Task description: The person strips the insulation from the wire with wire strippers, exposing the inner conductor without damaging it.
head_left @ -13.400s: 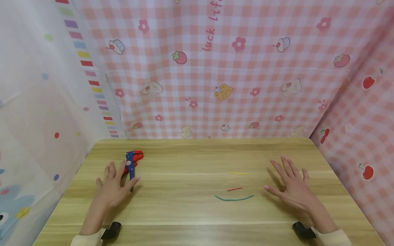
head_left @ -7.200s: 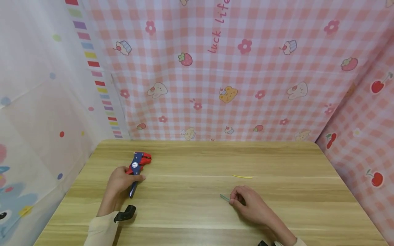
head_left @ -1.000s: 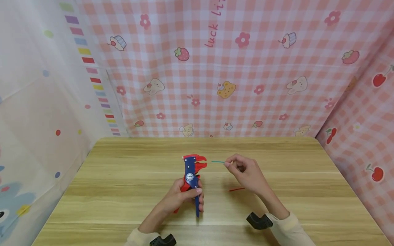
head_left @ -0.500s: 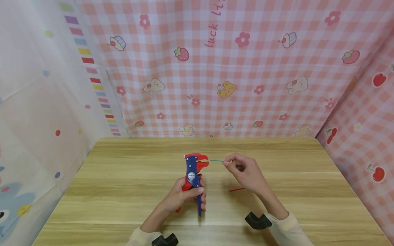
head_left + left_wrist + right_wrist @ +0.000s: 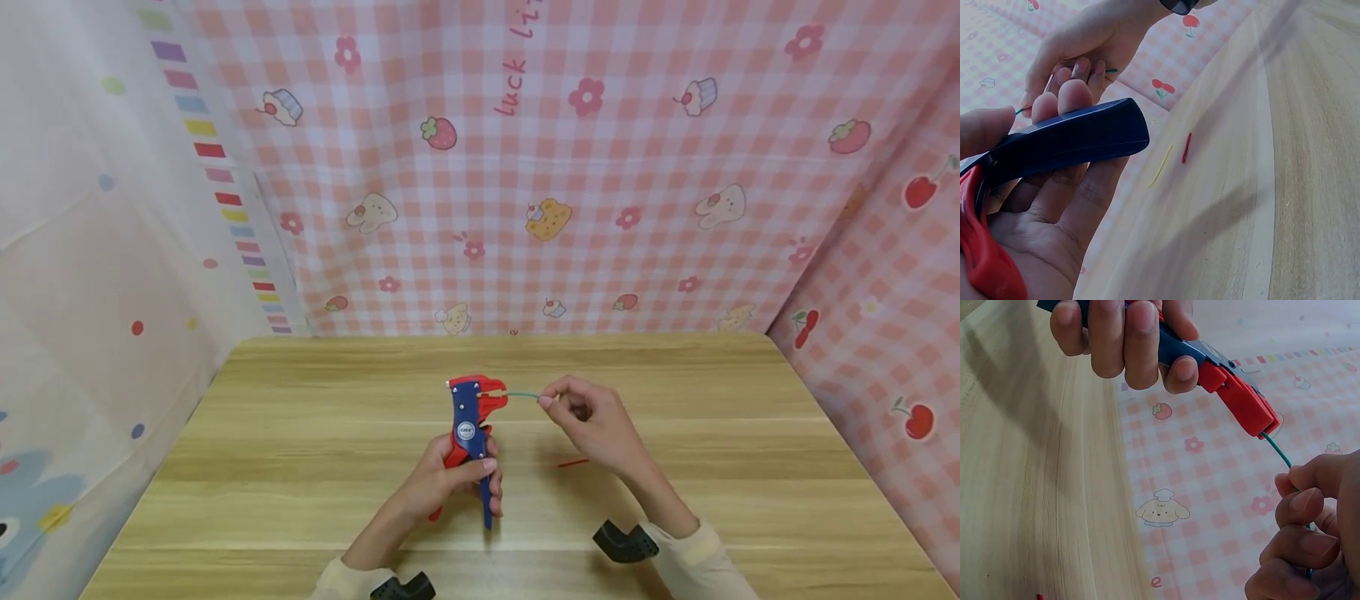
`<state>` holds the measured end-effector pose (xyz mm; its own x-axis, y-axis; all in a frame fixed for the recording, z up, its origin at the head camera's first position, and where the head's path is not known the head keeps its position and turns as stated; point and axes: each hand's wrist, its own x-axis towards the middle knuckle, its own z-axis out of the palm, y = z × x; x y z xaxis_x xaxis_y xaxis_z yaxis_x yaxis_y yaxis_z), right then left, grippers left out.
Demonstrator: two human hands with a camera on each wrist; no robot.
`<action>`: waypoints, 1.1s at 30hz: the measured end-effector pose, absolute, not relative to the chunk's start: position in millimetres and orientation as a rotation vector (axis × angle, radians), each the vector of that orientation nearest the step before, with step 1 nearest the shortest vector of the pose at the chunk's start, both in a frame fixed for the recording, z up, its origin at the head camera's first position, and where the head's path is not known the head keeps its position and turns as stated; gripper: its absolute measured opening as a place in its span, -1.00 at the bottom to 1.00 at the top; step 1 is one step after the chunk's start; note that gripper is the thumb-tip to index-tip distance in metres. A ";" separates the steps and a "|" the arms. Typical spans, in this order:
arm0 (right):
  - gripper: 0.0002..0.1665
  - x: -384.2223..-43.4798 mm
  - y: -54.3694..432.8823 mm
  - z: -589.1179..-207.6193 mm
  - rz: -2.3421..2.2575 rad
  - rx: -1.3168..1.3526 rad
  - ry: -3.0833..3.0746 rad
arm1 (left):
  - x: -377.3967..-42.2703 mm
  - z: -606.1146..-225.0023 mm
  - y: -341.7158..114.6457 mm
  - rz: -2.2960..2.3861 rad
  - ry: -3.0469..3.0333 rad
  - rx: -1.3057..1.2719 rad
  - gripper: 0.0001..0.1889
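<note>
Past the wood-grain table hangs a pink checked cloth printed with strawberries, flowers and cupcakes. On my left there's a white cloth with coloured dots; on my right, another checked cloth bears cherries.

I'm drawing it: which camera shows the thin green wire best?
The right wrist view: the thin green wire looks biggest, from right hand to red-and-blue pliers. The head view shows a small line; the left wrist view, just two short bits.
</note>
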<state>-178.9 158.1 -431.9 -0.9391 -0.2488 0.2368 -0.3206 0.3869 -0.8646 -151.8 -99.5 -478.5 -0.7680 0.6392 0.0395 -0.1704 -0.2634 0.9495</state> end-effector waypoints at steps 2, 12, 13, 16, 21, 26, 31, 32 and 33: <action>-0.95 -178.1 158.2 -431.8 1.623 0.525 -2.560 | -151.8 -478.8 -98.9 2.068 1.472 0.579 -0.87; -0.88 -175.2 156.4 -427.9 1.675 0.529 -2.560 | -150.5 -477.8 -96.4 2.046 1.481 0.553 -0.85; -0.88 -175.0 156.2 -427.5 1.681 0.527 -2.562 | -150.3 -478.0 -96.1 2.046 1.482 0.560 -0.85; -0.87 -174.2 156.2 -426.8 1.691 0.520 -2.568 | -149.8 -478.4 -95.1 2.046 1.487 0.575 -0.87; -0.86 -172.8 155.8 -425.9 1.709 0.517 -2.580 | -148.8 -477.9 -93.7 2.046 1.491 0.596 -0.90; -0.85 -172.2 154.7 -425.8 1.716 0.507 -2.590 | -148.0 -477.1 -93.2 2.041 1.492 0.594 -0.90; -0.86 -172.1 153.8 -425.7 1.716 0.509 -2.590 | -148.4 -477.7 -93.0 2.041 1.481 0.593 -0.89; -0.85 -172.1 153.6 -425.6 1.716 0.510 -2.589 | -148.4 -477.8 -93.0 2.041 1.479 0.597 -0.89; -0.85 -172.0 153.4 -425.6 1.717 0.511 -2.589 | -148.4 -477.9 -93.0 2.042 1.478 0.598 -0.89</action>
